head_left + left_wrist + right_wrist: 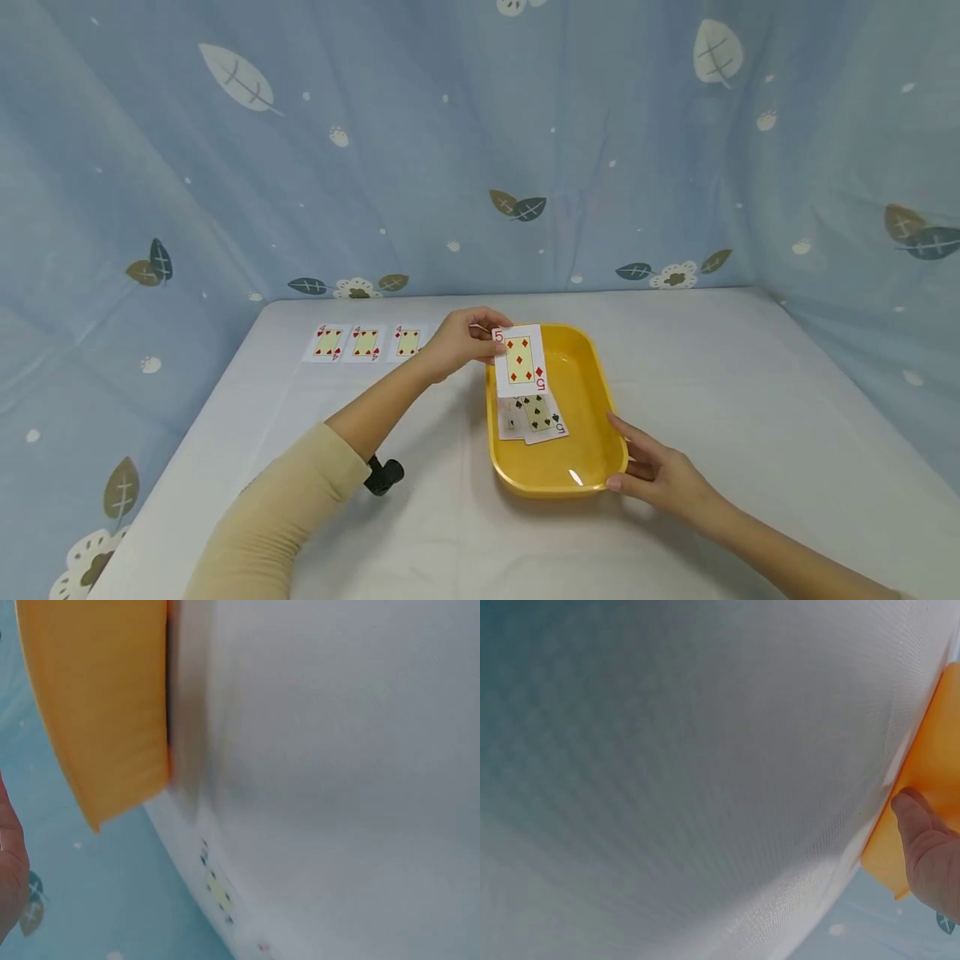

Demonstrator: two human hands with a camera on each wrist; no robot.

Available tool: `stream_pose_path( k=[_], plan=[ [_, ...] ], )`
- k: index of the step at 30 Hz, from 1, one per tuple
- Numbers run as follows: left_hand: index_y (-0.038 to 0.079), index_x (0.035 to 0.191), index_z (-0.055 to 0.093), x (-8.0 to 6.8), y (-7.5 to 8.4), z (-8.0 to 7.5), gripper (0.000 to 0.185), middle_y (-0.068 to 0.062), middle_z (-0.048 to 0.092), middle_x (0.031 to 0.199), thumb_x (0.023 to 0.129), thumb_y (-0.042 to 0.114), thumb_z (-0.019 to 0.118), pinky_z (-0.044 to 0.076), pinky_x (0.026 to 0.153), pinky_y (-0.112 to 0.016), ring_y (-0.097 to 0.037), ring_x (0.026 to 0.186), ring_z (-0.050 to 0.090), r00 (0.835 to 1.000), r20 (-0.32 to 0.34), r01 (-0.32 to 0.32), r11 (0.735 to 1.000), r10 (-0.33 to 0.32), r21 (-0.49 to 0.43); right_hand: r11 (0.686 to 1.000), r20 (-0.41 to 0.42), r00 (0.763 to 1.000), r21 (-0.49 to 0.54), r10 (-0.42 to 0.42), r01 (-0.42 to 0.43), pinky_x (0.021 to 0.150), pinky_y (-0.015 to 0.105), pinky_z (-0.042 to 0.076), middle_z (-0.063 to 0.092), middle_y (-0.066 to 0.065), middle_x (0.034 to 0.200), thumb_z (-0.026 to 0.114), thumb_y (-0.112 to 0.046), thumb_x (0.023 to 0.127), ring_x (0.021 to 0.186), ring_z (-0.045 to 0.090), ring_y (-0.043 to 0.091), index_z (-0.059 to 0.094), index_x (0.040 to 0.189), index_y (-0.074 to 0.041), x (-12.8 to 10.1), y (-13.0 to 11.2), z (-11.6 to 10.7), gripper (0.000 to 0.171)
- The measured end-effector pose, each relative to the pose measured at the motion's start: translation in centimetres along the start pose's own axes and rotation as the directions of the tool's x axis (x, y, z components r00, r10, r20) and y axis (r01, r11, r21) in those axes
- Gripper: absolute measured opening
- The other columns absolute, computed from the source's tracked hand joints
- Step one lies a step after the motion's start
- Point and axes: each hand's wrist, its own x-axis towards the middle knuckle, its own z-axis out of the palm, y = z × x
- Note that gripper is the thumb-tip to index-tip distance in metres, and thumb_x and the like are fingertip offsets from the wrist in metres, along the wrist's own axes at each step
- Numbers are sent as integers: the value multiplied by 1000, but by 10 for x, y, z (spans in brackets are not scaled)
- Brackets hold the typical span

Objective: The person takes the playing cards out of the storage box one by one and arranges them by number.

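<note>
My left hand [468, 342] pinches a five of diamonds playing card [519, 367] between thumb and fingers, above the left side of a yellow plastic tray [588, 408]. Below that card, two cards overlap inside the tray; the upper one is a five of spades [542, 421], while the other is mostly covered. My right hand [663, 479] holds the tray at its near right corner. In the right wrist view, the thumb [911, 814] lies against the tray's outer wall [889, 855]. The left wrist view shows only a sliver of my left hand [9, 866] beside the tray [105, 697].
Three red fours lie face up in a row at the far left of the white-covered table [712, 367]: a left card [327, 342], a middle card [365, 342] and a right card [407, 342]. A black object [385, 477] shows by the left wrist. A blue leaf-print curtain [420, 150] hangs behind.
</note>
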Motion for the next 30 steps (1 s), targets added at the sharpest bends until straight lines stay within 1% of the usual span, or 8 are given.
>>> stream_pose_path(
  k=[5, 10, 14, 18, 21, 23, 25, 30],
  plan=[
    [2, 115, 62, -8, 0, -14, 33, -15, 60, 99, 83, -2, 68, 57, 71, -34, -20, 83, 61, 1000, -19, 5, 1000, -5, 9, 1000, -5, 1000, -15, 10, -10, 79, 29, 55, 35, 39, 137, 71, -18, 84, 106, 60, 41, 28, 146, 1, 1, -1, -1, 78],
    [3, 115, 62, -19, -1, -29, 32, -15, 60, 101, 84, 0, 68, 57, 72, -34, -21, 85, 61, 998, -50, 34, 998, -31, 51, 999, -5, 1000, -21, 24, -25, 78, 29, 55, 36, 40, 137, 71, -19, 84, 105, 61, 41, 28, 146, 1, 1, -2, -1, 78],
    [3, 116, 61, -29, 0, -43, 32, -16, 60, 102, 84, 0, 68, 57, 75, -38, -22, 85, 61, 997, -68, 35, 996, -30, 85, 999, 0, 999, -18, 44, -44, 78, 28, 55, 36, 40, 136, 71, -21, 84, 103, 62, 41, 28, 146, 1, 0, -2, -1, 79],
    [2, 118, 60, -37, -2, -57, 33, -16, 60, 101, 85, 2, 67, 57, 74, -37, -23, 84, 61, 998, -65, 21, 993, -14, 113, 998, 1, 998, -11, 55, -55, 77, 28, 55, 38, 40, 135, 71, -21, 84, 102, 63, 39, 27, 147, 1, 0, -3, 0, 79],
    [2, 119, 60, -42, -5, -67, 34, -15, 60, 100, 85, 3, 67, 57, 73, -34, -21, 84, 61, 998, -64, 22, 991, -14, 136, 998, 3, 998, 2, 56, -56, 77, 29, 55, 38, 41, 134, 71, -20, 84, 101, 63, 39, 27, 147, 1, -1, -3, 0, 79],
    [2, 119, 59, -43, -8, -72, 35, -15, 60, 100, 85, 3, 67, 57, 73, -34, -20, 84, 61, 997, -69, 28, 989, -19, 146, 998, 3, 998, 10, 61, -61, 78, 29, 55, 36, 41, 135, 71, -20, 84, 102, 63, 39, 27, 147, 1, -1, -3, 0, 79],
    [1, 119, 59, -45, -11, -76, 35, -15, 60, 100, 85, 3, 67, 57, 75, -37, -20, 85, 61, 997, -72, 34, 987, -23, 155, 998, 1, 998, 15, 68, -68, 78, 29, 55, 34, 40, 137, 72, -20, 84, 103, 63, 40, 27, 147, 0, 0, -4, 0, 80],
    [-2, 121, 58, -48, -17, -83, 37, -17, 59, 102, 86, 2, 66, 57, 75, -39, -21, 87, 60, 998, -62, 38, 983, -27, 179, 996, 4, 997, 26, 81, -81, 78, 29, 55, 32, 40, 138, 71, -20, 84, 104, 62, 41, 26, 148, -1, 1, -5, 0, 80]
  ],
)
